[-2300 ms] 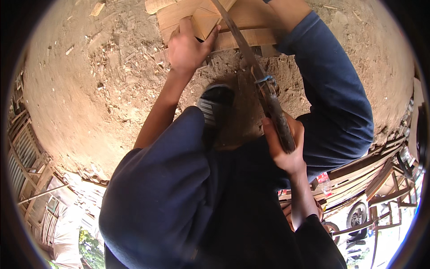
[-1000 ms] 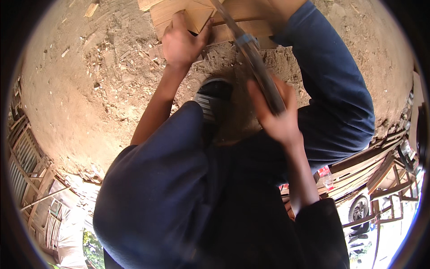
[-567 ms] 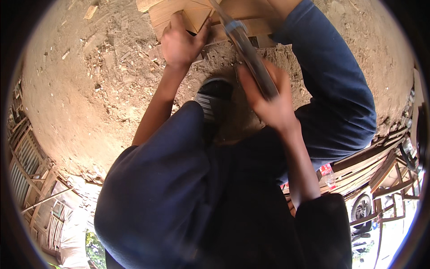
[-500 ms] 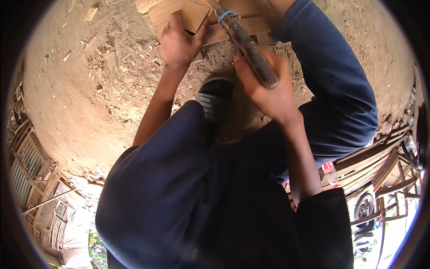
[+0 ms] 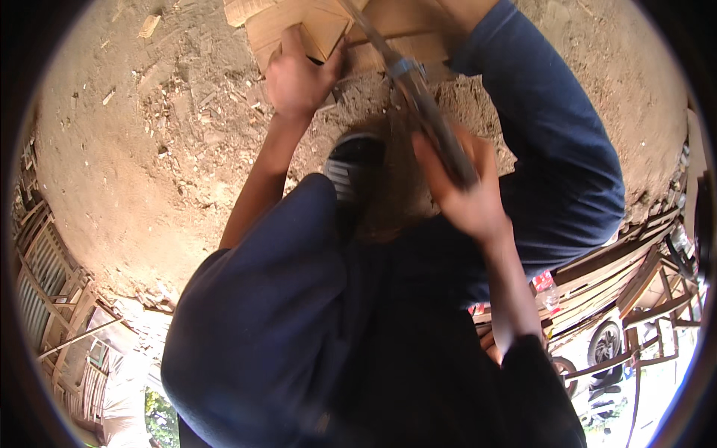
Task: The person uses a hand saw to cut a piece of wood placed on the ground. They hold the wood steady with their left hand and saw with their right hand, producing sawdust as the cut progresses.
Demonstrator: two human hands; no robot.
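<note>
At the top of the view my left hand (image 5: pixel 294 81) grips a light wooden piece (image 5: pixel 317 26), its index finger and thumb set apart on the wood. A small dark gap shows between them. My right hand (image 5: pixel 476 203) is wrapped round the dark, worn handle of a narrow-bladed tool (image 5: pixel 429 112) with a blue band at its neck. The thin metal blade slants up and left to the wood. Its tip is cut off by the upper edge, and blur hides its exact kind.
My shoe (image 5: pixel 357 168) stands on the dirt floor (image 5: pixel 142 172), which is strewn with wood chips. My bent knees frame the work, and a foot or leg end lies against the wood at upper right. Stacked planks (image 5: pixel 597 272), a plastic bottle (image 5: pixel 549 293) and a wheel (image 5: pixel 605 342) are at lower right.
My right hand has drawn the tool down and to the right, so more of its blade shows. My left hand and the wood stay nearly in place.
</note>
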